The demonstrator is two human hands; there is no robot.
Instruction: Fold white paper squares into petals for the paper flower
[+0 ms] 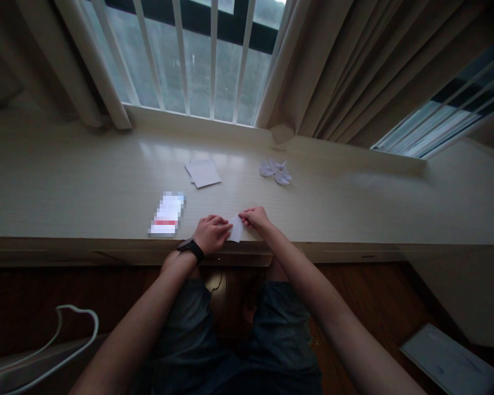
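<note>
A small folded piece of white paper lies at the front edge of the pale windowsill counter, between my hands. My left hand, with a black watch at the wrist, rests on the paper's left side, fingers pressed down on it. At the paper's upper right corner, my right hand is closed in a pinch on it. Further back sits a short stack of square white paper sheets. To the right of that stack lie several folded paper pieces, grouped together.
A phone-like slab with a blurred-out screen lies left of my hands. Beige curtains hang beside the barred window behind the counter. A white curved frame is at lower left, and a pale flat box on the floor at right.
</note>
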